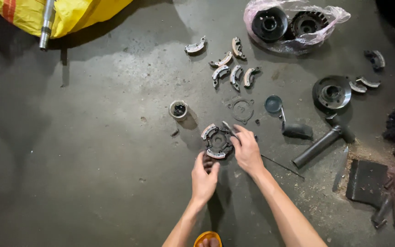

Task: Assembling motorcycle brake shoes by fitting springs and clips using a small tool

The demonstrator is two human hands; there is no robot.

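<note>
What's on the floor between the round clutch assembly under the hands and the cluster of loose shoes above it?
In the head view, between the clutch assembly and the loose shoes lies one thin flat ring plate; otherwise bare concrete floor.

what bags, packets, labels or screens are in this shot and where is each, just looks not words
Clear plastic bag: top right on the floor, crumpled, pinkish see-through, holding two dark round metal parts.
Yellow sack: top left corner, bright yellow with an orange-red stripe, a metal shaft lying across it.
Small round tin: on the floor up and left of the left hand, open, grey rim, dark contents.
No labels, signs or screens show.
</note>
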